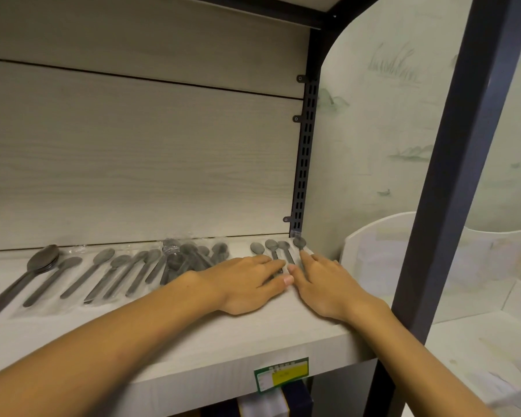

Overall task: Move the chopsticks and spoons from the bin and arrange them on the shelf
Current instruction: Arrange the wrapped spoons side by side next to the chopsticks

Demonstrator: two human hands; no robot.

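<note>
Several small grey spoons (272, 245) in clear wrap lie side by side at the right end of the pale wooden shelf (193, 341). My left hand (247, 281) lies flat on their handles, fingers spread. My right hand (322, 281) rests beside it, its fingertips on the handle of the rightmost spoon (299, 242). Neither hand grips anything. Further left lies a loose heap of wrapped spoons (184, 257), then a row of longer grey spoons (103, 272). A big dark spoon (41, 261) lies at the far left. No chopsticks or bin are in view.
A black slotted upright (304, 158) stands at the shelf's back right corner. A thick dark post (451, 164) rises at the front right. A green and yellow price tag (282, 373) hangs on the shelf edge. White boxes (373, 254) stand beyond the post.
</note>
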